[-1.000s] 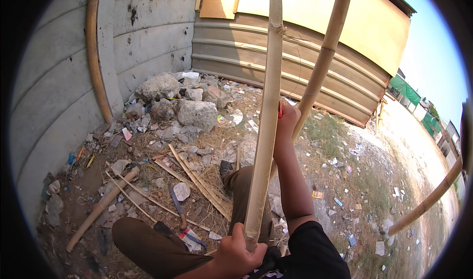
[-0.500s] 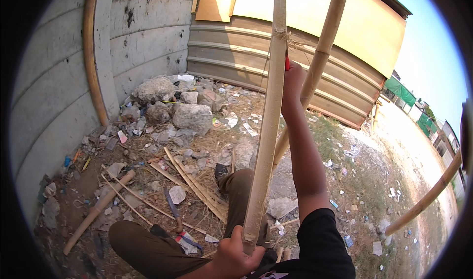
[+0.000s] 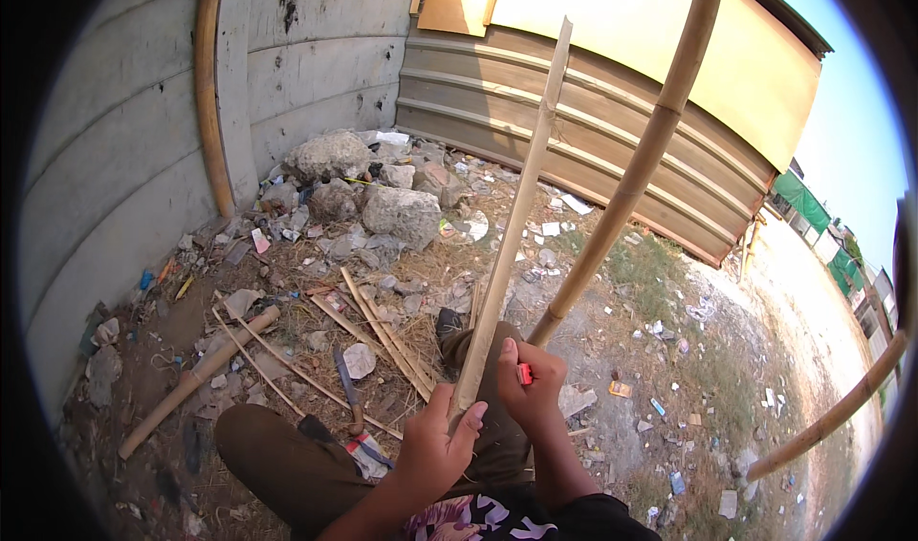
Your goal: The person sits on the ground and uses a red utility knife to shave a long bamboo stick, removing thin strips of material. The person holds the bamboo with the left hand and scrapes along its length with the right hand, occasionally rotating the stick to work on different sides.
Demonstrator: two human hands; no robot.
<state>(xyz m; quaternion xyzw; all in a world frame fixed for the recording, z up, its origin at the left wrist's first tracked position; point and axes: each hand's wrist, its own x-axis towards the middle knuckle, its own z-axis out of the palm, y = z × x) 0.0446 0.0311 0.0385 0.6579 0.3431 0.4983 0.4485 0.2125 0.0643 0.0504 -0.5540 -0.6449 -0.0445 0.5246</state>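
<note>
My left hand (image 3: 430,455) is closed around the near end of a long split bamboo strip (image 3: 512,226). The strip slants up and away from me, its far tip in front of the corrugated wall. Just right of the strip's lower part, my right hand (image 3: 537,393) is closed on a small red-handled tool (image 3: 524,374). Only the end of its red handle shows; the rest is hidden by my fingers, so I cannot tell its kind. My bent legs (image 3: 277,460) are below the strip.
A bamboo pole (image 3: 622,206) leans just beyond my right hand; another pole (image 3: 827,412) slants at right. Bamboo slats (image 3: 387,335), a cut bamboo piece (image 3: 201,383) and a dark-bladed tool (image 3: 349,378) lie on littered ground. Rubble (image 3: 402,216) lies before the concrete wall (image 3: 124,149).
My right hand has come down from high on the bamboo strip to near my left hand, with the red-handled tool. The strip has shifted away from me and its far tip now shows.
</note>
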